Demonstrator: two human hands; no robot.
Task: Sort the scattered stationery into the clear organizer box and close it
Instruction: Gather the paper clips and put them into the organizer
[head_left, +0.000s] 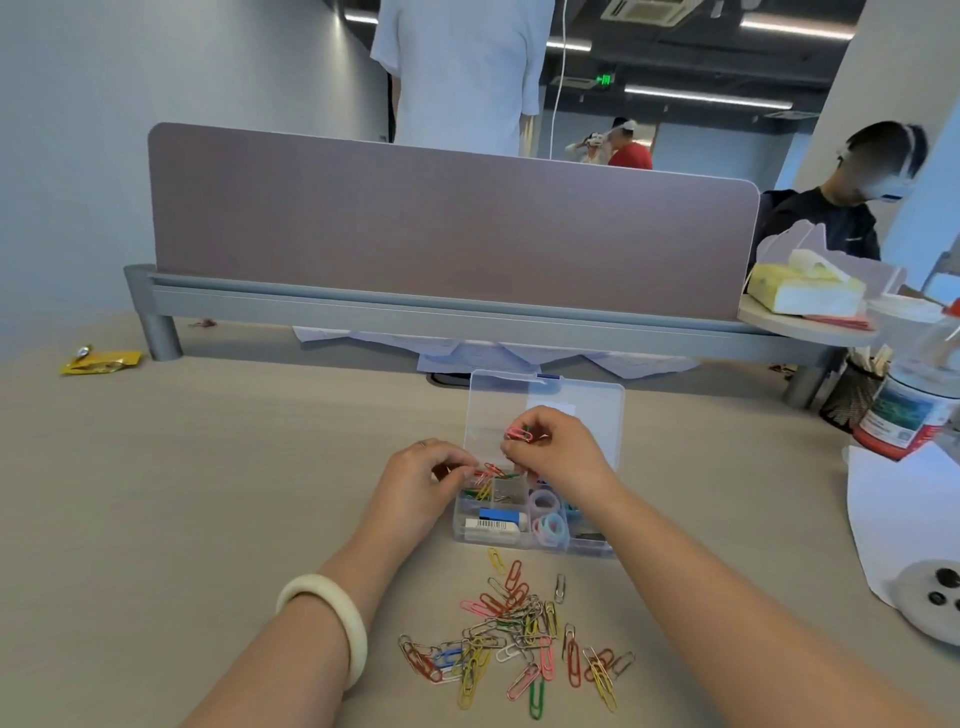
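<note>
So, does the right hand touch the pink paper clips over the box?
Touching. The head view shows the right hand pinching the pink paper clips with its fingers, above the organizer box.

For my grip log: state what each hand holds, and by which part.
Right hand pinches pink and green clips by one end. Left hand pinches a clip bunch over the box; which part cannot be told.
</note>
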